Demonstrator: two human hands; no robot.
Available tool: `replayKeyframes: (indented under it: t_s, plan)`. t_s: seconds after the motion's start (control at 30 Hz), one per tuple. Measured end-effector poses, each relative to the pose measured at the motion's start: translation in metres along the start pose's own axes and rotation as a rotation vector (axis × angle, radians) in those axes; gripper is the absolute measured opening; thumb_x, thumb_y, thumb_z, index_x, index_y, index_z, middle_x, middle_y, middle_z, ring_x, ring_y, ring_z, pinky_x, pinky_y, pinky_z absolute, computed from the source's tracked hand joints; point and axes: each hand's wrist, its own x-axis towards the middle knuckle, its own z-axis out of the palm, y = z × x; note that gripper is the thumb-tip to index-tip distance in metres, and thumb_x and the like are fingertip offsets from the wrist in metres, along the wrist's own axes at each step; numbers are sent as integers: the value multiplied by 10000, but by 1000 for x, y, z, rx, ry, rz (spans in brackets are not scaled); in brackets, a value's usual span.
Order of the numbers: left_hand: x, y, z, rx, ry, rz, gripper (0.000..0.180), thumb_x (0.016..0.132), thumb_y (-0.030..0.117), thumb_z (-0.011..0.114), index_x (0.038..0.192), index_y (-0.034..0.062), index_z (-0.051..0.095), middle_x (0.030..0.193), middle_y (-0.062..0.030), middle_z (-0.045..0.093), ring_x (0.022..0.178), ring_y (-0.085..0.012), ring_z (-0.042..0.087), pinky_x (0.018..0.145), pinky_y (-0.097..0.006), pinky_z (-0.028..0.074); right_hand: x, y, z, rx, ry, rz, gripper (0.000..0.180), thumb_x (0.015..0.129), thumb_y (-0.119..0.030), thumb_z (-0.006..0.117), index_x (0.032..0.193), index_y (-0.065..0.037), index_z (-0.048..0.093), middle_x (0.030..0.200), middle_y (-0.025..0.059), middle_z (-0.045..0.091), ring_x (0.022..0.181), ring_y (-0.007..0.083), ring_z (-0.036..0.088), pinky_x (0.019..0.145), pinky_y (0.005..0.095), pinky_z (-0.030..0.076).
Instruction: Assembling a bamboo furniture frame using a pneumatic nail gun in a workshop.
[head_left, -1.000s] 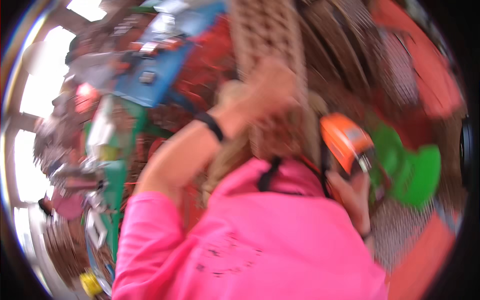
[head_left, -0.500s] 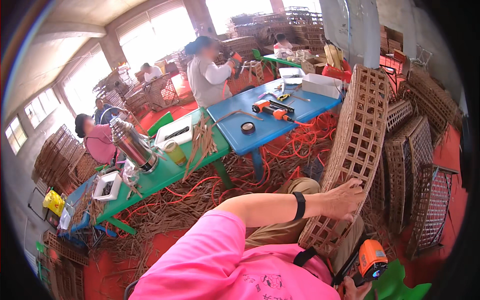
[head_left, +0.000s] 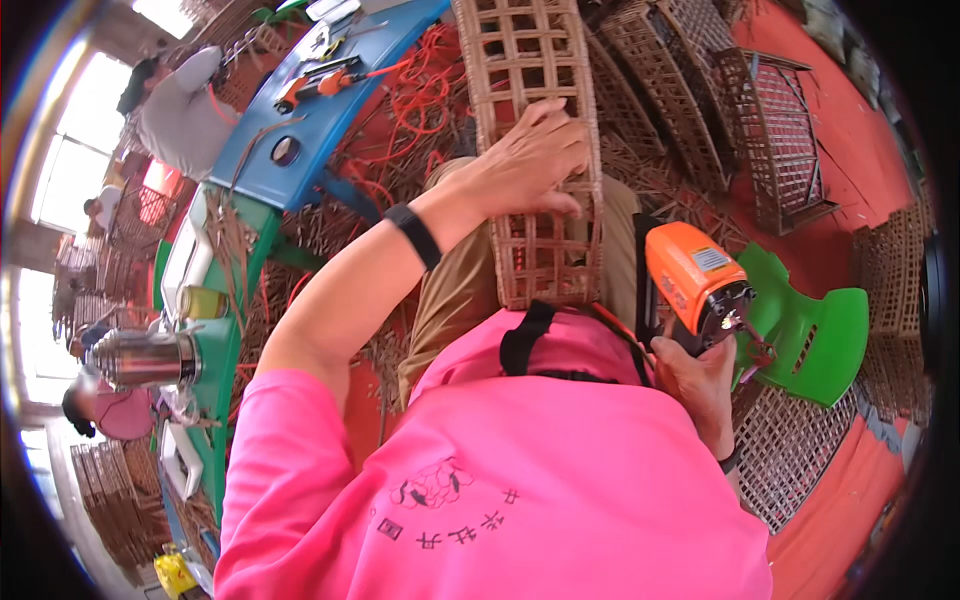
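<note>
A long, narrow brown woven lattice basket [head_left: 535, 85] stands across my lap, its near end against my waist. My left hand [head_left: 540, 165] lies over its lattice side, fingers bent and hooked into the openings, with the thumb lower down. To the right of the basket, my right hand [head_left: 698, 380] is wrapped round the handle of an orange and black nail gun [head_left: 690, 265]. The tool's black nose and magazine lie along the basket's right side, apart from my left hand. Part of the grip is hidden behind the gun's body.
Left stands a blue table [head_left: 255, 155] with another orange nail gun [head_left: 318, 85] and a tape roll [head_left: 286, 151]. A green table [head_left: 222, 385] carries a steel flask [head_left: 145, 357]. Red hoses [head_left: 425, 85] trail over scraps. A green chair [head_left: 815, 335] is right; co-workers sit and stand left.
My view has turned downward and to the right, so the tables shift left. The nail gun is now higher in view, beside the basket. My left hand remains on the lattice.
</note>
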Motion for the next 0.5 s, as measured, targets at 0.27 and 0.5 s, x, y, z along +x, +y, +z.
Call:
replayKeyframes:
  t_s: [0.27, 0.5]
  plan:
    - [-4, 23, 10, 170, 40, -63, 496, 699, 231, 831, 1103, 90, 580, 1193, -89, 582, 1173, -260, 551, 1113, -490, 363, 5, 2, 5, -116, -19, -187, 131, 791, -31, 745, 790, -22, 614, 726, -43, 575, 660, 58, 508, 613, 242, 439]
    - [7, 5, 10, 191, -123, 20, 476, 796, 315, 772, 1193, 96, 628, 1325, -95, 584, 1315, -256, 499, 1137, -487, 328, 15, 8, 5, -202, -55, -140, 152, 782, -55, 773, 804, -28, 625, 721, -45, 580, 656, 53, 506, 611, 238, 433]
